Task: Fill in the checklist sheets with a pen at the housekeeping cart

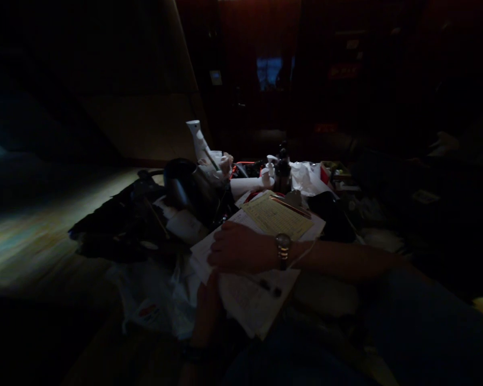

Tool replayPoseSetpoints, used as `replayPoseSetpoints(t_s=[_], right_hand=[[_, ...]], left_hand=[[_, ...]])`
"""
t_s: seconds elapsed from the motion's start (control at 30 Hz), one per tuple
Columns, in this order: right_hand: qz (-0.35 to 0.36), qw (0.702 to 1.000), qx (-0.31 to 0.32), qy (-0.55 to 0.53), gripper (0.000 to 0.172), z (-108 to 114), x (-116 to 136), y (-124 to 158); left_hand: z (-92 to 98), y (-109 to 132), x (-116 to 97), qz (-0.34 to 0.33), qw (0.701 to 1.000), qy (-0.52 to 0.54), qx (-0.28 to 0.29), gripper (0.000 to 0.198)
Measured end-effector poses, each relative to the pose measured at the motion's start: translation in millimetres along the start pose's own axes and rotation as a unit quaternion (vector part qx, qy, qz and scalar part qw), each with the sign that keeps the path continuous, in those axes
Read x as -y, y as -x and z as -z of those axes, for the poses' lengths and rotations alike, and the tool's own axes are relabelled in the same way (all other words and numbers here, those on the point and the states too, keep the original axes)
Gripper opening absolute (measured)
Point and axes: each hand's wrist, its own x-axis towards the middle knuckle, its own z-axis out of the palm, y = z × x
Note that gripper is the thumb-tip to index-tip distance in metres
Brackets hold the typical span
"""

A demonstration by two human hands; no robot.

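Observation:
In dim light, my right hand (pixel 241 247), with a watch (pixel 283 246) at its wrist, lies across white papers (pixel 247 308). Its fingers look curled inward; whatever is beneath them is hidden. Below it, my left hand (pixel 209 295) comes up from the bottom, at the papers' left edge. Most of its fingers are hidden under the right hand and the sheets. A yellowish printed sheet (pixel 279 214) rests on the white papers beyond my right hand, with a reddish pencil-like stick (pixel 292 206) along its upper edge. Small dark earbud-like pieces (pixel 270 288) lie on the nearer papers.
Behind the papers stand a dark kettle-like vessel (pixel 181 179), a white upright handle-like object (pixel 198 139), a white pump bottle (pixel 253 185) and a dark bottle (pixel 282 171). A crumpled white bag (pixel 306 178) is further right. A plastic bag (pixel 153 300) lies at lower left.

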Motion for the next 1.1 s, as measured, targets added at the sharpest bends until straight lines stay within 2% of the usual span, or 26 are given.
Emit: replayPoseSetpoints(t_s=[0.07,0.1,0.17,0.23,0.3,0.43,0.7,0.9,1.1], right_hand=[[-0.105,0.985,-0.023,-0.133,0.013,-4,-8,0],[-0.162,0.962,-0.042,-0.215,0.013,-7,-13,0],[-0.245,0.894,-0.074,-0.369,0.014,-14,-20,-1],[-0.269,0.837,-0.082,-0.470,0.019,-21,-23,-2],[-0.270,0.814,-0.067,-0.510,0.025,-25,-21,-4],[-0.290,0.821,-0.053,-0.488,0.031,-33,-12,-7],[-0.291,0.865,-0.103,-0.396,0.027,-44,-13,-3],[-0.303,0.847,-0.062,-0.432,0.026,-40,-14,-1],[-0.294,0.856,-0.074,-0.418,0.026,-40,-13,-2]], left_hand=[[-10.3,5,-11,0.042,0.997,0.071,-0.011,0.041],[-15.5,8,-16,0.056,0.993,0.106,-0.014,0.044],[-24.2,11,-22,0.069,0.984,0.161,-0.021,0.049],[-29.2,13,-23,0.084,0.974,0.211,-0.024,0.048],[-31.0,15,-21,0.088,0.964,0.249,-0.022,0.043],[-30.9,16,-17,0.088,0.960,0.267,-0.019,0.041],[-31.1,15,-19,0.082,0.958,0.276,-0.010,0.062],[-32.3,13,-12,0.071,0.950,0.303,0.002,0.063],[-32.5,13,-13,0.062,0.951,0.303,0.003,0.054]])
